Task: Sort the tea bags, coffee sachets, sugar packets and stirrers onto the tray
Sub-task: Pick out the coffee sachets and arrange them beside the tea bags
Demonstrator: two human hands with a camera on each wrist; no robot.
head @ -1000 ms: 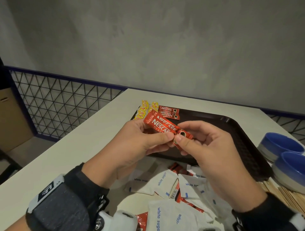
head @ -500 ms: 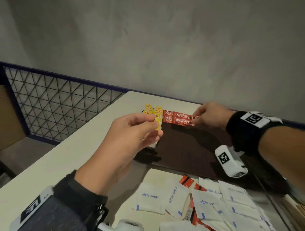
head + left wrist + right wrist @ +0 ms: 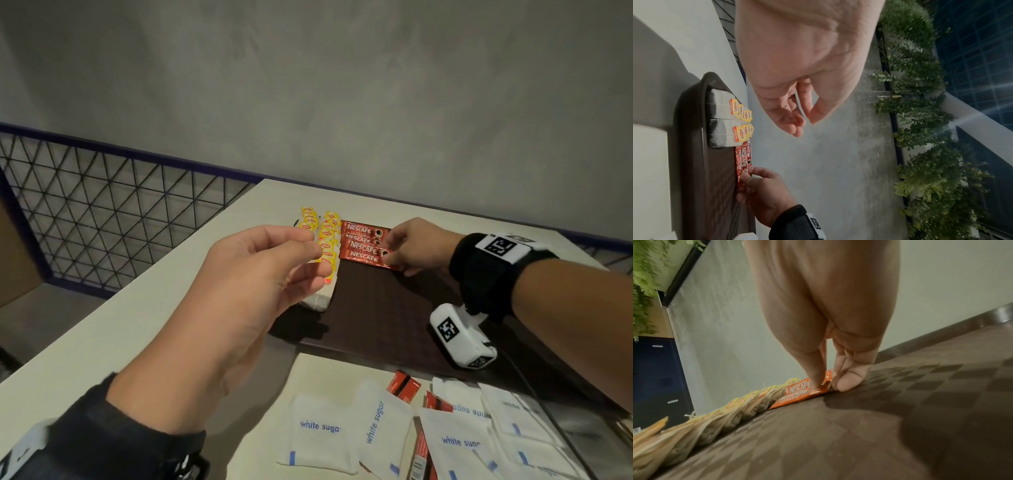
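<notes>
Here the red coffee sachet [image 3: 368, 257] is lying on the tray [image 3: 387, 308] beside the tea bags [image 3: 325, 246], its end pinched by the right hand [image 3: 416, 246]; a careless release risks skewing the stack. The left hand [image 3: 253, 284] is hovering, loosely curled and holding nothing.

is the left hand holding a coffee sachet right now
No, the left hand is empty, fingers loosely curled above the table; the right hand pinches the coffee sachet.
</notes>
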